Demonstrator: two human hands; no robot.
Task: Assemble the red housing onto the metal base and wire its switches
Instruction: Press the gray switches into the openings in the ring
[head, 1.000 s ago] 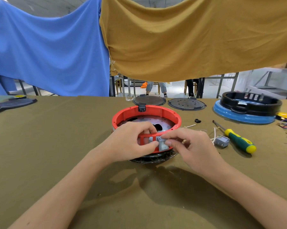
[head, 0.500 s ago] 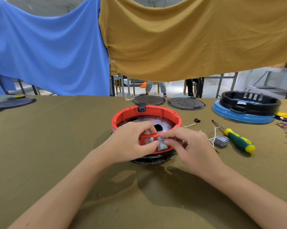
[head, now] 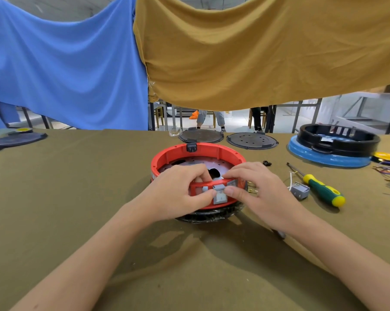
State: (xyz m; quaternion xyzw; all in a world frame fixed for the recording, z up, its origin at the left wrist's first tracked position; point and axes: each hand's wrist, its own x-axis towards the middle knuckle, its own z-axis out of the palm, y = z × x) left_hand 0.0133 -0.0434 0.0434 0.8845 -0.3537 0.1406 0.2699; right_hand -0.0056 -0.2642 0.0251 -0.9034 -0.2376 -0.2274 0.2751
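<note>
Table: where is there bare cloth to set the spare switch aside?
The table is bare left of the red housing, out to the dark tray, and bare again at the near edge between the forearms. It is crowded on the right: loose switch, screwdriver, blue base, wires.

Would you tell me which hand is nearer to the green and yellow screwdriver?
Right. The right hand is at the red housing, just left of the screwdriver; the left hand is farther left.
</note>
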